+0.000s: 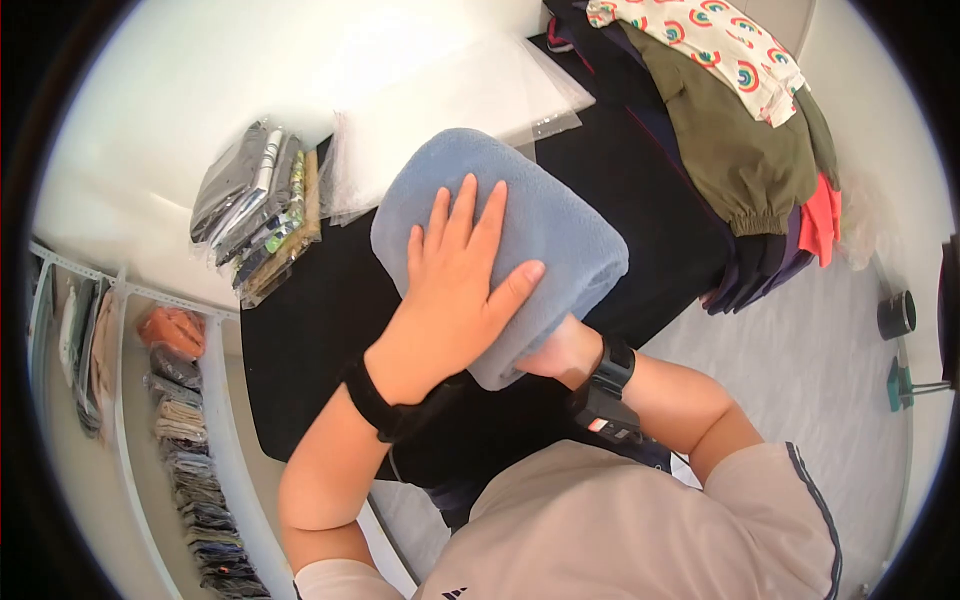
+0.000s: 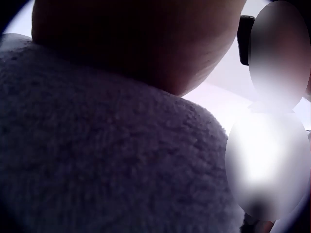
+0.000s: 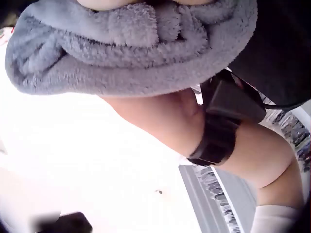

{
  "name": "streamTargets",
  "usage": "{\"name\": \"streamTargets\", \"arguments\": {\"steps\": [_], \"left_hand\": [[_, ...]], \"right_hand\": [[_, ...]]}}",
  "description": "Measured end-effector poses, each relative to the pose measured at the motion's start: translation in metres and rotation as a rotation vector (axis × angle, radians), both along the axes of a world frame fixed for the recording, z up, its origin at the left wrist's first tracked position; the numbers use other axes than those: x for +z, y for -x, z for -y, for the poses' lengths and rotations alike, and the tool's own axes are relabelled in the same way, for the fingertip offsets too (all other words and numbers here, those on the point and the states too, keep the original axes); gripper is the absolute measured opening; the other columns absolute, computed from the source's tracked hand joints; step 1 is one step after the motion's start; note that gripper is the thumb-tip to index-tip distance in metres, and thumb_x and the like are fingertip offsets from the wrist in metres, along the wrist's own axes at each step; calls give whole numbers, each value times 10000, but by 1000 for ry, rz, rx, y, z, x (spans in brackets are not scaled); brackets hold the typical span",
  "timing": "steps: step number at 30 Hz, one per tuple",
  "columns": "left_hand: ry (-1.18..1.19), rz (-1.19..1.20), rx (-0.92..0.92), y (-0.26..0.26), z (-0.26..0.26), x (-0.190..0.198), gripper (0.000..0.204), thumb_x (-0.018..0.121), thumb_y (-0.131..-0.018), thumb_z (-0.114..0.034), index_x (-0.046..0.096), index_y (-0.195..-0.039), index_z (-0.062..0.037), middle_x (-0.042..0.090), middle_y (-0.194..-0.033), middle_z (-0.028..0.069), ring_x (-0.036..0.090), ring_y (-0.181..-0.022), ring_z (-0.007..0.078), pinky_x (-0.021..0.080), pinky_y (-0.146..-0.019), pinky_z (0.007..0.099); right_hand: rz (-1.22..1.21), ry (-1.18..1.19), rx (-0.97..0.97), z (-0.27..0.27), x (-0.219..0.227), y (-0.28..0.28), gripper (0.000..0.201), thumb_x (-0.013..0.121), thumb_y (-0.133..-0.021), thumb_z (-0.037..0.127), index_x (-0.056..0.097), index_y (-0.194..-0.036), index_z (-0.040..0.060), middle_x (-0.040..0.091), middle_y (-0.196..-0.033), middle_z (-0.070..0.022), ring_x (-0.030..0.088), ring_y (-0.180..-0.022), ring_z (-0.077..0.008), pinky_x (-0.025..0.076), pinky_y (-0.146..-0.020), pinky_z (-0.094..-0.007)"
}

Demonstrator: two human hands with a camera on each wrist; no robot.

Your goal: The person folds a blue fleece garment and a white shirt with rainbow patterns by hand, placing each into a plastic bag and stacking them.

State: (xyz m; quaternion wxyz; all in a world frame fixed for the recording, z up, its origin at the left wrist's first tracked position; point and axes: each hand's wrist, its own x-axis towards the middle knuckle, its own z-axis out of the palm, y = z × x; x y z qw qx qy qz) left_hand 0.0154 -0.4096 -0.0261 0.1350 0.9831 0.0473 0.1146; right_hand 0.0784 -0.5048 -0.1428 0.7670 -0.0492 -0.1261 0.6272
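A thick folded bundle of blue fleece (image 1: pixel 560 215) lies between the two hands in the head view. The left hand (image 1: pixel 455 270) rests flat on its upper face, fingers spread and thumb apart. At the bundle's lower right edge is the right hand (image 1: pixel 565 350), its fingers hidden by the fleece. Several soft layers of the fleece (image 3: pixel 136 77) show edge-on in the right wrist view, with the left hand (image 3: pixel 155 114) against the far side. Fleece (image 2: pixel 107 145) fills much of the left wrist view, below a dark, close patch of skin.
A black-covered table (image 1: pixel 310 360) stands below. Clear plastic bags (image 1: pixel 440 110) lie at its back, beside a stack of bagged garments (image 1: pixel 265 205). Loose clothes, including olive trousers (image 1: pixel 740 150), hang over the right side. Shelving (image 1: pixel 225 400) with packed clothes stands at left.
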Motion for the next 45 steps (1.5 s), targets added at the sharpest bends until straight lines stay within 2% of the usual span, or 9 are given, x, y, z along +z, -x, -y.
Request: {"name": "streamTargets", "arguments": {"steps": [7,12,20,23,25,28,36,42,45], "left_hand": [[128,-124,86,-15,-4,12,571,445,-954,-367,288,-1435,-103,240,-1476,230,162,-1380,416,127,-1116,465],[222,-118,54,-20,-10,4,688,437,-908,-510,302,-1424,-76,231,-1470,254,140,-1370,460,105,-1072,599],[463,-30,-177,-7,-30,2,799,566,-828,-539,300,-1433,-91,195,-1480,264,100,-1381,456,75,-1082,588],[15,-57,-177,16,-40,4,841,650,-730,-559,357,-1421,-181,199,-1496,220,86,-1390,443,85,-1076,603],[16,-61,-148,22,-36,-4,844,646,-730,-568,354,-1422,-185,197,-1498,213,86,-1390,442,88,-1071,613],[-7,-77,-102,19,-32,-7,840,635,-733,-582,352,-1423,-193,193,-1500,208,91,-1389,442,94,-1057,637],[-96,-184,-14,-12,-12,-12,779,609,-780,-526,337,-1427,-188,179,-1500,210,107,-1379,447,89,-1041,660],[-181,-222,7,-20,-4,-23,780,603,-780,-551,353,-1416,-175,217,-1476,222,142,-1359,466,174,-984,710],[-160,-239,2,-21,-5,-25,777,590,-785,-564,358,-1413,-170,210,-1482,217,149,-1357,468,172,-984,711]], "right_hand": [[290,337,-306,0,25,10,413,469,-975,205,356,-1350,72,447,-1341,-87,453,-1205,-184,406,-998,-363],[820,384,-119,47,50,-5,416,432,-955,64,342,-1355,-4,440,-1350,-115,434,-1229,-199,366,-1022,-348],[367,369,-92,58,37,-5,366,414,-980,165,414,-1297,-18,463,-1330,-94,466,-1200,-176,388,-988,-309],[321,412,-134,52,43,2,309,407,-974,135,475,-1237,-12,564,-1186,-108,562,-1058,-177,462,-871,-303],[1041,564,29,50,46,-2,225,414,-948,137,583,-1048,27,633,-819,-70,573,-670,-119,457,-581,-253],[1342,516,-91,36,30,1,199,437,-928,163,576,-892,26,504,-576,-20,450,-491,-96,344,-437,-246],[1320,537,240,71,69,-35,255,487,-921,219,620,-946,3,578,-634,-41,550,-549,-102,433,-488,-244],[1747,601,-777,102,97,-79,123,535,-892,62,637,-927,3,640,-872,-81,606,-725,-128,481,-628,-240],[2142,446,-802,75,103,-81,265,517,-915,118,562,-1169,59,531,-1226,-148,516,-1124,-270,426,-901,-370]]}}
